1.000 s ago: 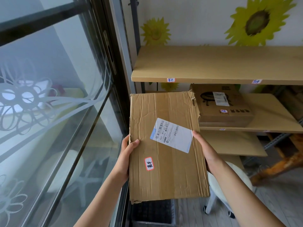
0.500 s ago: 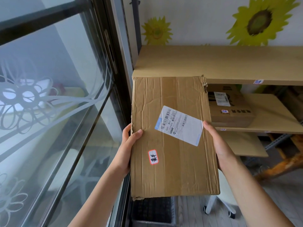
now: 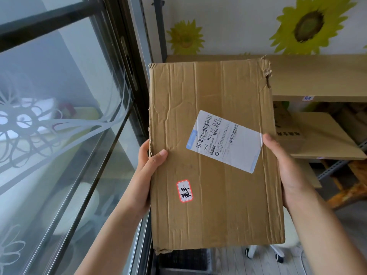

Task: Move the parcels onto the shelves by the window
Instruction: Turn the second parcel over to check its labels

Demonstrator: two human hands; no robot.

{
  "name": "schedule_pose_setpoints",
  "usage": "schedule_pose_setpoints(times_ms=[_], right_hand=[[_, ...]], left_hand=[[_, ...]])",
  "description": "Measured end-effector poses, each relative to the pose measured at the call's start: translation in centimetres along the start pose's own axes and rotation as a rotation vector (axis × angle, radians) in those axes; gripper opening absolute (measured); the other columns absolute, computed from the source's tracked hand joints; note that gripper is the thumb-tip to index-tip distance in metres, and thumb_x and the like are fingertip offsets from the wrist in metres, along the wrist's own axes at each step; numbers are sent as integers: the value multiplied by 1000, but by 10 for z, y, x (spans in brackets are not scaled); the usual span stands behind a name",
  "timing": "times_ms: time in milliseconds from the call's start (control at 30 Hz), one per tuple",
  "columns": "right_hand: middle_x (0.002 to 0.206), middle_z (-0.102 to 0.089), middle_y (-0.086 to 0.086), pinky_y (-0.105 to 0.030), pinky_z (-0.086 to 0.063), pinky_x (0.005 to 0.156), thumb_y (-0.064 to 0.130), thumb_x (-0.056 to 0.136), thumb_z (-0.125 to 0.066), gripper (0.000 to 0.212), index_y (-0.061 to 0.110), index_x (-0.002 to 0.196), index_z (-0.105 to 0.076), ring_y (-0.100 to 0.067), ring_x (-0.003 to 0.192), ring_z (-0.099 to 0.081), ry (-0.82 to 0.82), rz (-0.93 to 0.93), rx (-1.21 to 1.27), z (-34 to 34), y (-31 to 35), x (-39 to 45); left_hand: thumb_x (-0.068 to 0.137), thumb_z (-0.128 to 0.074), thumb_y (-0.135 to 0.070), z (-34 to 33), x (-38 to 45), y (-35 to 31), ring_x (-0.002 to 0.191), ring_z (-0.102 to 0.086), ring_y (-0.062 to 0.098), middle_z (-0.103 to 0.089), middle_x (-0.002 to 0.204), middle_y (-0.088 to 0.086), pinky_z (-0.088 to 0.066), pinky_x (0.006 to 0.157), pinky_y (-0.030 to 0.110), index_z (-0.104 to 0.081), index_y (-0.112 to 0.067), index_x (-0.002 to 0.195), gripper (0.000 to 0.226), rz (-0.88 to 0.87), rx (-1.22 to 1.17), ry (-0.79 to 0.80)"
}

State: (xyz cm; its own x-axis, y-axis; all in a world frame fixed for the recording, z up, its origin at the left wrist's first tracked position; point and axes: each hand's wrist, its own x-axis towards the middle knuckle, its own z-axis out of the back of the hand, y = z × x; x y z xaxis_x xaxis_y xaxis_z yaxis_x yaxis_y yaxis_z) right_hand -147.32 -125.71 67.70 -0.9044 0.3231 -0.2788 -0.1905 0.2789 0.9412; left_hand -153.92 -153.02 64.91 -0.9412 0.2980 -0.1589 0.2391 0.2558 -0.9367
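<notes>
Lifted higher toward the top shelf [image 3: 317,76]: flat parcel [image 3: 214,155], gripped at both edges by left hand [image 3: 147,171] and right hand [image 3: 286,165] for level sliding-in.

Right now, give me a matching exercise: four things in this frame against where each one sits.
Things:
1. shipping label
2. red-bordered sticker
3. left hand
4. boxed parcel

Places:
A. on the middle shelf
B. gripping the flat parcel on its window-side edge
C. parcel face, lower left
D. parcel face, toward the right hand

Pairs: 1-D, 2-C, 3-B, 4-A
</notes>
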Motion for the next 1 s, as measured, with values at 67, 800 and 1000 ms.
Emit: schedule_pose_setpoints(times_ms=[67, 800, 1000], right_hand=[[89, -81, 9, -36, -50, 81, 53, 85, -60, 34, 29, 103, -74, -9, 86, -76, -39, 35, -1, 0, 4, -4], [127, -66, 1, -43, -37, 112, 57, 92, -52, 29, 37, 108, -64, -17, 121, -58, -7, -138, -93, -5, -62, 28], [108, -61, 16, -32, -32, 95, 48, 98, -49, 15, 38, 98, -60, 4, 95, -52, -47, -177, -88, -5, -71, 31]], left_hand=[[82, -62, -39, -1, -1, -2, 101, -76, 16, -77, 116, -5, -61, 77, 33, -51, -37, 138, 57, -13, 1, 1], [70, -76, -51, 23, 36, 77, 113, -72, 26, -68, 135, 9, -58, 90, 45, -48, -31, 143, 80, 238, 42, -65], [70, -76, -52, 27, 41, 92, 117, -71, 32, -69, 134, 10, -57, 97, 52, -47, -33, 142, 80, 296, 39, -58]])
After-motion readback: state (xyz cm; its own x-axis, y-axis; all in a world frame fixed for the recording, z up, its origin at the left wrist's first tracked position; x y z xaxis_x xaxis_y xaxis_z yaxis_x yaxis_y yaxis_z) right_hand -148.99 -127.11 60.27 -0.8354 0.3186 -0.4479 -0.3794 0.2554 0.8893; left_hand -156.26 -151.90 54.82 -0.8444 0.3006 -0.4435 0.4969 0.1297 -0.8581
